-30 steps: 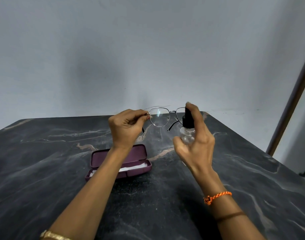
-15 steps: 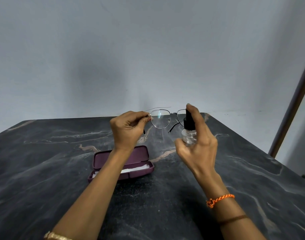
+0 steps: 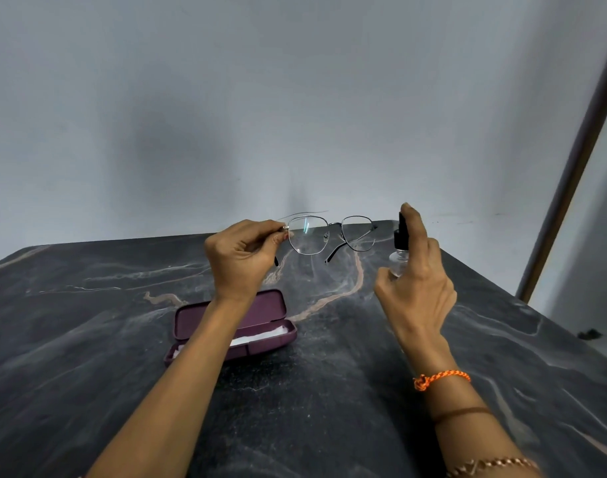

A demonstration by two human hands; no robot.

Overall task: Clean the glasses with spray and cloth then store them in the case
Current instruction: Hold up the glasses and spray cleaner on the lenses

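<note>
My left hand pinches thin metal-framed glasses by their left hinge and holds them in the air above the table, lenses facing me. My right hand grips a small clear spray bottle with a black nozzle, the index finger resting on top of the nozzle. The bottle stands to the right of the glasses with a gap between them. An open maroon glasses case lies on the table beneath my left wrist, with a white cloth inside it, partly hidden by my forearm.
The dark marbled table fills the lower view; its far edge meets a grey wall. The table's right edge runs diagonally, with a dark wooden post beyond it.
My right hand has moved the spray bottle rightward, away from the glasses; before, it sat in front of the right lens. The whole right lens now shows. My left hand barely moved.
</note>
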